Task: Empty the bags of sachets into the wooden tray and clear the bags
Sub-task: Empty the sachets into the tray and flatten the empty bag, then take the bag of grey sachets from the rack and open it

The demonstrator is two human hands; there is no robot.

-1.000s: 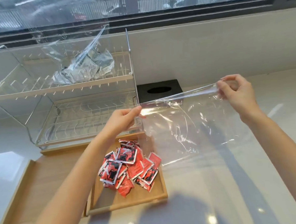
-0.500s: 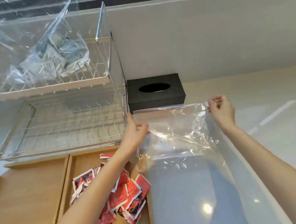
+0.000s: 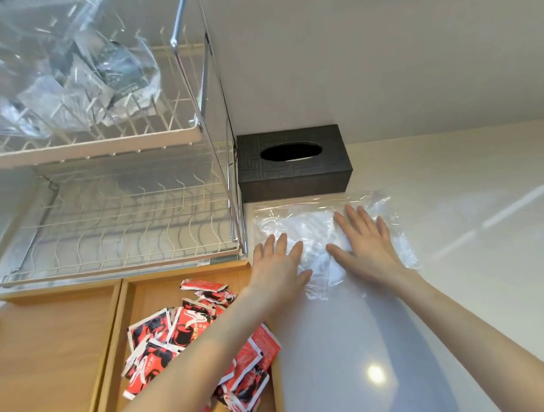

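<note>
Here both hands lie flat and spread on the empty clear bag (image 3: 325, 231), which rests on the white bench (image 3: 457, 275) just in front of the black tissue box (image 3: 293, 162) and beside the wire dish rack (image 3: 114, 220). The left hand (image 3: 277, 268) presses the bag's near left part, the right hand (image 3: 365, 245) its middle and right, fingers splayed wide and gripping nothing; the likely reason is to push the air out and keep the slippery film from sliding, so it lies neat and out of the way. The bag's long axis runs left to right, roughly parallel to the tissue box, with a straight edge towards the box; which end is the mouth cannot be told. The red sachets (image 3: 189, 339) lie heaped in the right compartment of the wooden tray (image 3: 52, 359), its left compartment bare. Another bag (image 3: 68, 74), seemingly holding grey sachets, sits on the rack's upper shelf, so the task looks partly done.
</note>
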